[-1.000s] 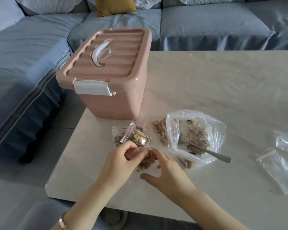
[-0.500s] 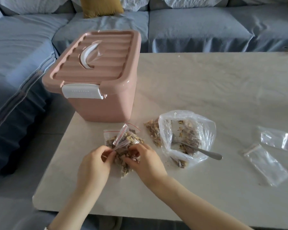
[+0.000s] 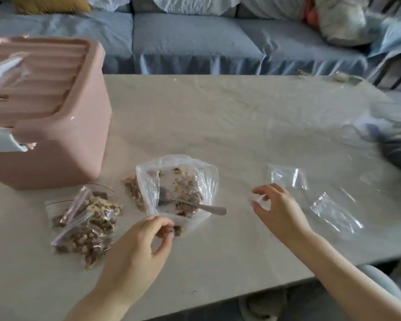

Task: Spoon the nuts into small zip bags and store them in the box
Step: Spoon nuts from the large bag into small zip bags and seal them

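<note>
Surface (image 3: pixel 218 123): one, pale beige, matte, with faint veining.

Box (image 3: pixel 63 158): one, pink glossy plastic with rounded corners, at the left edge of the surface. Its ribbed lid (image 3: pixel 44 72) is on and carries a white curved handle (image 3: pixel 0 75). One white latch (image 3: pixel 0 140) shows at the near side.

Filled zip bags (image 3: pixel 86 228): a small heap of clear film with red seal lines, near the front-left corner and just in front of the box. At least two are present; the overlap prevents an exact count.

Large bag (image 3: pixel 202 172): one, thin crinkled clear plastic, mouth open, centre front. It holds brown broken nuts (image 3: pixel 188 193) and one metal spoon (image 3: pixel 195 206) whose handle points right.

Empty zip bags: two, flat and clear, toward the right edge, one (image 3: pixel 287 176) behind the other (image 3: pixel 336 214).

Left hand (image 3: pixel 137 249): fingers curled at the large bag's near rim. Whether it pinches the film or a nut cannot be told.

Right hand (image 3: pixel 280 207): fingers loosely curved and holding nothing, just left of the empty bags without touching them.

Sofa (image 3: pixel 190 42): blue-grey fabric, beyond the far edge.
</note>
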`<state>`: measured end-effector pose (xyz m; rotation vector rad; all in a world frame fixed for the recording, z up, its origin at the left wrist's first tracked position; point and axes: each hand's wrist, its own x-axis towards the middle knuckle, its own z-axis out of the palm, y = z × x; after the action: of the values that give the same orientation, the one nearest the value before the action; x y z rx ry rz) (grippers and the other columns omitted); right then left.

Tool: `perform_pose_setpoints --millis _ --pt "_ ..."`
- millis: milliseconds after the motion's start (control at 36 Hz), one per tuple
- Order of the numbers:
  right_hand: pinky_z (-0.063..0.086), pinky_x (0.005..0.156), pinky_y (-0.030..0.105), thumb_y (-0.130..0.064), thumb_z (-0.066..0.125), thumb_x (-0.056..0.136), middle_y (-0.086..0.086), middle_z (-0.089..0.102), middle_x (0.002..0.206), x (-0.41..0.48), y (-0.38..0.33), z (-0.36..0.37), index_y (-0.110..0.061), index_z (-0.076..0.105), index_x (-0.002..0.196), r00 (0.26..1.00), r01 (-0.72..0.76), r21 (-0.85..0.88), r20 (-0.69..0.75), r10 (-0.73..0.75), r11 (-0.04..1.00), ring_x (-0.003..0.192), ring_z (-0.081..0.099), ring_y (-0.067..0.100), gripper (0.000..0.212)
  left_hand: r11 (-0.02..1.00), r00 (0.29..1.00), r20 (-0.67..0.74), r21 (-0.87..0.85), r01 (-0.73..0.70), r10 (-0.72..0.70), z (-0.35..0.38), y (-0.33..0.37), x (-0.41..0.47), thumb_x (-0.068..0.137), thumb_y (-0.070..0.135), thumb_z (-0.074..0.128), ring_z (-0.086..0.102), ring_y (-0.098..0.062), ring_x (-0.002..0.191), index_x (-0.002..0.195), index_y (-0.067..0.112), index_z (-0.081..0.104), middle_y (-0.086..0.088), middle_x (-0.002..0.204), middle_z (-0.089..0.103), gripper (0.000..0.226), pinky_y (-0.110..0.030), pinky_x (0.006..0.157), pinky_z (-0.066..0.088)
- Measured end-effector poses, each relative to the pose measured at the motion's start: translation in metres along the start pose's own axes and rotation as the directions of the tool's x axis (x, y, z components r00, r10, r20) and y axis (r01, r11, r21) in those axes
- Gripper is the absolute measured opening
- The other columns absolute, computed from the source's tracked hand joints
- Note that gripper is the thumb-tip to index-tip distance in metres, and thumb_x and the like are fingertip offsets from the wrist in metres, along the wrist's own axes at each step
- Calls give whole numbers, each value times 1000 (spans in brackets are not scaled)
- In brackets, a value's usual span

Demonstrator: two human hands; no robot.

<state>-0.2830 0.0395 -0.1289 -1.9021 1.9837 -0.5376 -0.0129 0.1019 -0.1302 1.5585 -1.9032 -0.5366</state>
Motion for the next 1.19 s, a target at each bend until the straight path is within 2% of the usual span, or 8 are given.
perform_pose_setpoints --millis 222,417,528,750,861,972,1083,1194 --pt "37 98 35 -31 70 79 13 47 130 30 58 -11 -17 43 134 911 -283 -281 219 349 917 126 37 31 63 999 984 175 45 8 -16 13 18 10 79 17 70 54 10 83 85 32 63 24 76 60 18 -10 72 43" --pt "39 66 24 -18 75 73 4 59 86 35 62 -5 -11 51 123 881 -406 -53 244 406 912 79 54 23 56 998 983 175 14 55 -56 7 21 17 83 22 63 57 3 82 86 34 62 20 79 62 12 -11 70 43" --pt "36 44 11 -3 70 75 -3 49 63 23 39 -9 -8 55 113 932 -348 220 186 311 911 55 47 13 42 996 986 150 -57 75 -65 8 28 22 83 21 65 58 3 80 87 32 62 18 79 63 12 -11 69 44" --pt "39 58 13 -8 75 70 -10 55 68 -30 -71 -23 -40 53 94 990 126 538 -10 -143 834 58 47 9 45 727 909 276 -546 416 -312 5 51 36 61 65 61 63 4 84 105 38 52 13 97 68 53 -16 72 49" --pt "40 66 11 -11 75 72 -11 56 80 -42 -100 -10 -47 49 95 953 245 499 34 -301 832 71 51 8 50 647 905 181 -646 405 -386 -6 55 41 85 28 65 59 -3 59 83 23 67 11 69 70 6 -15 55 47" --pt "38 72 8 -28 75 74 -15 51 86 -42 -107 5 -59 39 102 936 277 415 89 -341 867 84 48 -1 55 732 938 86 -602 318 -337 -14 39 33 90 11 57 62 -5 62 80 14 64 6 67 69 13 -18 60 49" --pt "32 82 2 -31 71 78 -21 47 102 -39 -111 15 -38 60 109 940 305 364 32 -339 880 95 43 -9 34 921 973 154 -326 213 -171 -24 21 22 92 22 55 60 1 70 81 23 57 11 73 66 12 -15 66 43" --pt "37 74 9 -23 65 85 -20 62 82 -37 -121 13 -30 71 90 914 271 381 186 -361 884 86 51 -12 10 995 981 196 -90 32 -14 -31 13 18 91 33 55 57 -1 79 82 32 55 14 81 63 9 -22 73 45"
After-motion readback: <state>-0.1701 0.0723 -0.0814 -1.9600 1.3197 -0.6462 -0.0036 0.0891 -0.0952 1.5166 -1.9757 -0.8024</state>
